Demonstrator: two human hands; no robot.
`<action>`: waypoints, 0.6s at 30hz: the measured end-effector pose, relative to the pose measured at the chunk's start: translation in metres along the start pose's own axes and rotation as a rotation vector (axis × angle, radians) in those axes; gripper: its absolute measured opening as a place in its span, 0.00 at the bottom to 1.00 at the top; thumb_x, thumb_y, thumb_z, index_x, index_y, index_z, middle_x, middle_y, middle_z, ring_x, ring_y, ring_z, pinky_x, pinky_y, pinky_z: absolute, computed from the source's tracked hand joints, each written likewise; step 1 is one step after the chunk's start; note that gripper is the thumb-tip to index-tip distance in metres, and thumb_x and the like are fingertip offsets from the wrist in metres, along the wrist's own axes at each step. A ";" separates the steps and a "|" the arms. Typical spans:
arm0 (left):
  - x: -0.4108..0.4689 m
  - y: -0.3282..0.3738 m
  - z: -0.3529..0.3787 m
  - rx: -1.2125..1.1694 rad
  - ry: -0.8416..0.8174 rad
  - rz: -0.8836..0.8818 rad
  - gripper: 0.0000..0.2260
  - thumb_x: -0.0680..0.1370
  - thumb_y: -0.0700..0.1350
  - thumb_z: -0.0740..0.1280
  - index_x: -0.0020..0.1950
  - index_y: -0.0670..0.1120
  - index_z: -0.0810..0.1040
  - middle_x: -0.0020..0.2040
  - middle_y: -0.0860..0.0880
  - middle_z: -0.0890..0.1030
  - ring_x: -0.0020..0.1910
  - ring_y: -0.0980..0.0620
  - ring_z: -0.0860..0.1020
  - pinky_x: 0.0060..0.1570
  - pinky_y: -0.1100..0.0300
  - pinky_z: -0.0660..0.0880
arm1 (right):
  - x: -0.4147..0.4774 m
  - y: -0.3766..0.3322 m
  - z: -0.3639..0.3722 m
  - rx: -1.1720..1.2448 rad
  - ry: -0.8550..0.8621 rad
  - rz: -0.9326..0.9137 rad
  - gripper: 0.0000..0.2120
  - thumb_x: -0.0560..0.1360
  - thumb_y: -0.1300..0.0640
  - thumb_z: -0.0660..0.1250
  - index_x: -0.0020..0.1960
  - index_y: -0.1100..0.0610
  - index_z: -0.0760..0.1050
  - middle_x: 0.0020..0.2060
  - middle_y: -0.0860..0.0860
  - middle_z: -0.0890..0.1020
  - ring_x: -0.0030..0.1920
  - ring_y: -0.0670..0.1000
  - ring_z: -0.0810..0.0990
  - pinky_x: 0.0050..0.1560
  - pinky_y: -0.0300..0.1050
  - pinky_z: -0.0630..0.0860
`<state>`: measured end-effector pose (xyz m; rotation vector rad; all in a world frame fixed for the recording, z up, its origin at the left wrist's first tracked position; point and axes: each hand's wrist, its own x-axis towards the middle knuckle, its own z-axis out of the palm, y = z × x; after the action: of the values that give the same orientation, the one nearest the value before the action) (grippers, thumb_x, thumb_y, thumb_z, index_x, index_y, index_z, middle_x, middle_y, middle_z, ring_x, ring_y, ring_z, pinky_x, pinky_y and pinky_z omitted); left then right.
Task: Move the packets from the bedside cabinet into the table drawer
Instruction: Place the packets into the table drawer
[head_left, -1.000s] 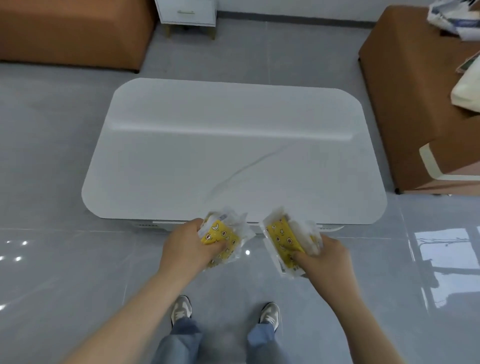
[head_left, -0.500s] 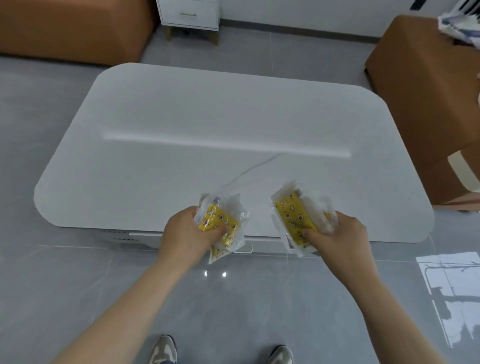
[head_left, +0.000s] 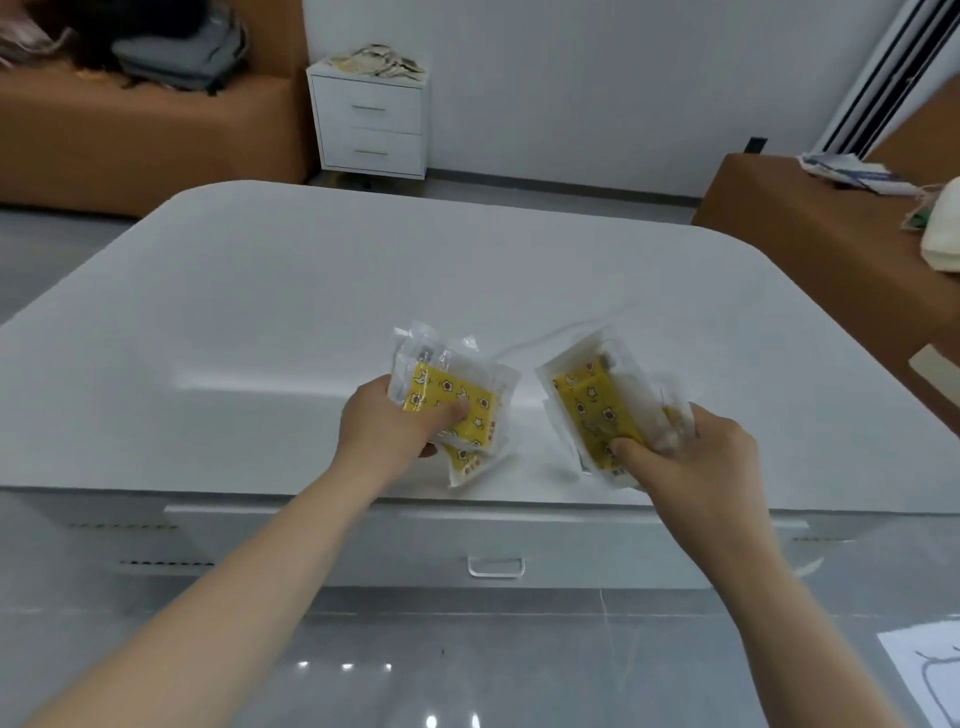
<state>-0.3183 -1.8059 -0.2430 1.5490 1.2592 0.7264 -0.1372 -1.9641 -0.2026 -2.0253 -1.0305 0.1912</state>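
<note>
My left hand (head_left: 387, 431) grips a small stack of clear packets with yellow patterned contents (head_left: 451, 397), thumb on top. My right hand (head_left: 685, 462) grips a second stack of the same yellow packets (head_left: 597, 402). Both stacks hover low over the near part of the white table (head_left: 311, 312). The table's drawer (head_left: 415, 540) is closed in its front face, with a small white handle (head_left: 496, 567) below and between my hands. The white bedside cabinet (head_left: 370, 122) stands against the far wall, papers lying on its top.
A brown sofa (head_left: 130, 135) with bags on it fills the far left. A brown bench (head_left: 841, 234) with papers and a pale bag stands at the right. Grey tiled floor (head_left: 467, 660) lies between me and the table.
The view has dropped and closed in on the table, so the drawer front and handle now show. Both hands with their packets have moved forward over the tabletop.
</note>
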 end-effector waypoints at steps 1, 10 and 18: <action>-0.006 -0.004 0.000 0.002 0.004 0.000 0.09 0.69 0.50 0.76 0.44 0.48 0.81 0.40 0.53 0.84 0.38 0.54 0.83 0.34 0.60 0.81 | -0.011 0.000 -0.001 -0.001 0.015 0.006 0.11 0.67 0.64 0.71 0.35 0.67 0.70 0.27 0.62 0.73 0.27 0.51 0.66 0.28 0.44 0.62; -0.030 -0.011 -0.013 0.147 -0.006 0.003 0.13 0.67 0.52 0.76 0.42 0.45 0.81 0.37 0.52 0.83 0.32 0.53 0.82 0.38 0.53 0.82 | -0.055 -0.002 -0.015 0.107 -0.002 0.077 0.09 0.67 0.63 0.71 0.38 0.67 0.74 0.32 0.65 0.78 0.30 0.53 0.71 0.30 0.45 0.66; -0.003 -0.008 0.012 0.105 0.013 -0.053 0.16 0.66 0.52 0.77 0.43 0.43 0.78 0.36 0.49 0.82 0.26 0.53 0.78 0.28 0.62 0.74 | -0.046 -0.001 -0.013 0.161 0.064 0.068 0.06 0.67 0.63 0.72 0.39 0.65 0.76 0.33 0.61 0.80 0.38 0.64 0.78 0.31 0.50 0.74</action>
<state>-0.3116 -1.8130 -0.2546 1.5912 1.3616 0.6466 -0.1615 -2.0050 -0.2029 -1.9099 -0.8784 0.2357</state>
